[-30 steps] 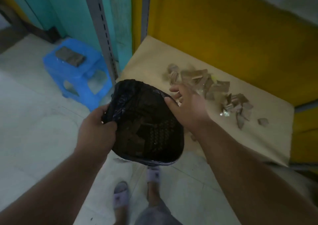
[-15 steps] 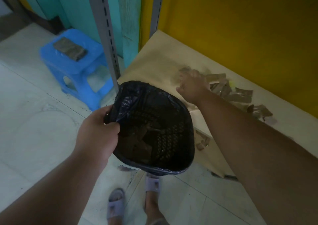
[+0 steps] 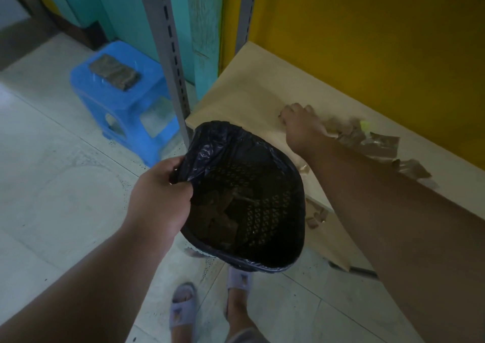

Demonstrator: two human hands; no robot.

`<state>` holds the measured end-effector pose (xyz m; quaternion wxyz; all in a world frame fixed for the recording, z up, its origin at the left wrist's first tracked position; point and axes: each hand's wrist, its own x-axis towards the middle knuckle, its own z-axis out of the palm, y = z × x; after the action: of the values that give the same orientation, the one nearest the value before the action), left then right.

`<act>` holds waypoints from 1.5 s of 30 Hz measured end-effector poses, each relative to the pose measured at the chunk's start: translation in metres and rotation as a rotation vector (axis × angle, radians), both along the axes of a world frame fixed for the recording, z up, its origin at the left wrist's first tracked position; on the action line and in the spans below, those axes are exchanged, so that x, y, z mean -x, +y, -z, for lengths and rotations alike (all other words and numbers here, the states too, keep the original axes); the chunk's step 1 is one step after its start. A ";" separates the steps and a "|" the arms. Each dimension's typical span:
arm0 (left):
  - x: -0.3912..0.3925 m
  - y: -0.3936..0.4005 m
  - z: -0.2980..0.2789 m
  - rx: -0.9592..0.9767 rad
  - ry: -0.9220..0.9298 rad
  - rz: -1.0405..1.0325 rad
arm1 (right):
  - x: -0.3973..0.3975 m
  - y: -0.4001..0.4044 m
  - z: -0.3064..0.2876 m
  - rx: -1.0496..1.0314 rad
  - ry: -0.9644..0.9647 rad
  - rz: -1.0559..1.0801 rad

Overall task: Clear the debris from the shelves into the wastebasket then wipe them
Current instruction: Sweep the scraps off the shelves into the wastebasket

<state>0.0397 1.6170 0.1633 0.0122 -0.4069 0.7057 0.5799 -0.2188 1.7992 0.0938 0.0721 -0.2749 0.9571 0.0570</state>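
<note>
Black plastic liner covers the wastebasket (image 3: 249, 198), a mesh-walled bin held off the floor at the front edge of the shelf (image 3: 252, 90). The left hand (image 3: 160, 198) grips the near rim, its fingers (image 3: 181, 185) pinched shut on liner and rim together. Brown scraps lie in the bottom of the bin, below those fingers.

The right hand (image 3: 301, 124) rests palm down on the pale shelf, just beyond the far rim of the bin. Its fingers (image 3: 288, 111) are curled and close together, touching the board; whether they enclose any scrap cannot be told. Debris (image 3: 372, 143), torn brown cardboard pieces with one yellow-green bit, lies on the shelf directly to the right of these fingers and along the forearm, partly blurred. A few more pieces (image 3: 316, 216) lie on a lower board, beneath the forearm.

To the left of the left-hand fingers, a blue stool (image 3: 118, 117) stands on the tiled floor (image 3: 52, 185) with a dark folded cloth (image 3: 114, 72) on its seat. A grey slotted upright (image 3: 170, 48) rises between stool and shelf.
</note>
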 end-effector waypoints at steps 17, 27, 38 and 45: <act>0.000 0.011 -0.021 -0.001 -0.013 0.018 | -0.109 0.010 -0.093 0.673 0.035 0.107; -0.039 0.014 -0.018 -0.037 0.000 0.005 | -0.189 0.023 -0.078 0.547 -0.241 0.185; -0.050 0.070 0.017 0.052 -0.109 -0.035 | -0.118 0.075 -0.024 0.130 -0.136 0.358; -0.046 0.111 0.030 0.000 -0.089 -0.178 | -0.080 0.073 -0.018 -0.041 0.044 0.214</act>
<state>0.0859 1.7284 0.1331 -0.0083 -0.4934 0.6656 0.5599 -0.1383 1.8723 0.1122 0.0622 -0.1685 0.9809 0.0747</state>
